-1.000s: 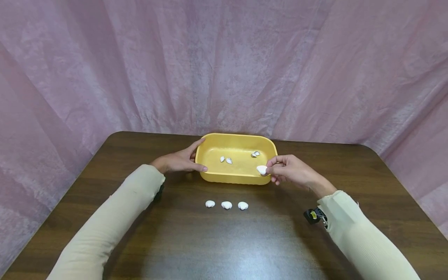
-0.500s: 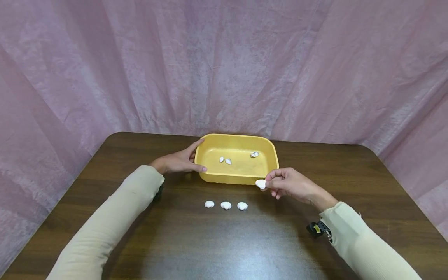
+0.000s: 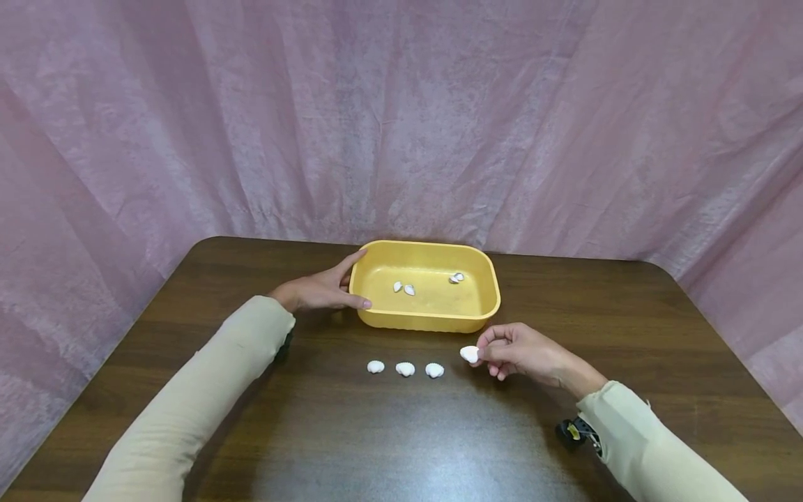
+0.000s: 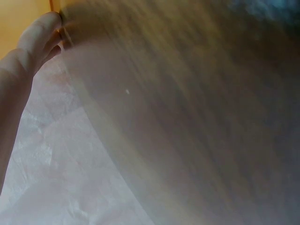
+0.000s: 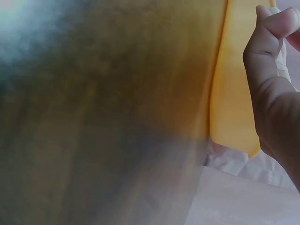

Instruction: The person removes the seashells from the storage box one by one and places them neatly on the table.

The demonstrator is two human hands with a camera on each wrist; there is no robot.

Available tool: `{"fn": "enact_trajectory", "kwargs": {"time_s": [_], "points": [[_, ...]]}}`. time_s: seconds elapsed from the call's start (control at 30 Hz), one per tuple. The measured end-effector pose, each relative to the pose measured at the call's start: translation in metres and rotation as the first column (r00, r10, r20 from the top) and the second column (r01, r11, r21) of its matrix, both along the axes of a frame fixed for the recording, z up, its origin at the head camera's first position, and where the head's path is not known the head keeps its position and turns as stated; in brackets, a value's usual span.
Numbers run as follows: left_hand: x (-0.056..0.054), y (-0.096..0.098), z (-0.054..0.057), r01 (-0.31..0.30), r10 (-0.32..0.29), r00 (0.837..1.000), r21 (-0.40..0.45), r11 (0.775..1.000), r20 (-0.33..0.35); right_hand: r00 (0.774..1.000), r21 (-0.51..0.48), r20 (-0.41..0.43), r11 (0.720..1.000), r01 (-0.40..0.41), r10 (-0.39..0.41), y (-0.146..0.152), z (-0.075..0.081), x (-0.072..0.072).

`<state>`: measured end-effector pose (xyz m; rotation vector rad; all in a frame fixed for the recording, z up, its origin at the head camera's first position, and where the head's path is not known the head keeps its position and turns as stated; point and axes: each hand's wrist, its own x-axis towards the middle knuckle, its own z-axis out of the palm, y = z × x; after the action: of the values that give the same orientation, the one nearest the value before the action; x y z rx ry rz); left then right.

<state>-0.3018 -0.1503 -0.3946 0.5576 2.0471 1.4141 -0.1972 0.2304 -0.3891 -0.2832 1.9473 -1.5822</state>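
Note:
Between thumb and fingertips my right hand (image 3: 523, 353) pinches a white seashell (image 3: 469, 354), held just in front of the near right corner of a yellow plastic tub (image 3: 426, 323). My left hand (image 3: 320, 288) grips the tub's left end, thumb over the near rim and a finger reaching to the far corner. Three white seashells (image 3: 405, 369) lie in a row on the table, left of the held one. Inside the tub are two small shells (image 3: 409, 289) at left and a small cluster (image 3: 456, 277) at right. In the right wrist view, the fingers hide the shell.
The dark wooden table (image 3: 351, 432) has rounded far corners, and the tub stands close to its far edge. Behind hangs a pink velvet curtain (image 3: 401, 125). A black wrist device (image 3: 572, 432) sits at the right sleeve cuff.
My right hand has carried the pinched seashell from over the tub's near right rim toward me, level with the row's right end. The left hand keeps its place on the tub.

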Motion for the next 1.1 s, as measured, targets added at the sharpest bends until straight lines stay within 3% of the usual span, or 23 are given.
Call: {"fn": "enact_trajectory", "kwargs": {"time_s": [1.1], "points": [[-0.001, 0.0, 0.001, 0.0, 0.0, 1.0, -0.005, 1.0, 0.01, 0.999, 0.103, 0.042, 0.994, 0.021, -0.026, -0.012, -0.016, 0.006]]}}
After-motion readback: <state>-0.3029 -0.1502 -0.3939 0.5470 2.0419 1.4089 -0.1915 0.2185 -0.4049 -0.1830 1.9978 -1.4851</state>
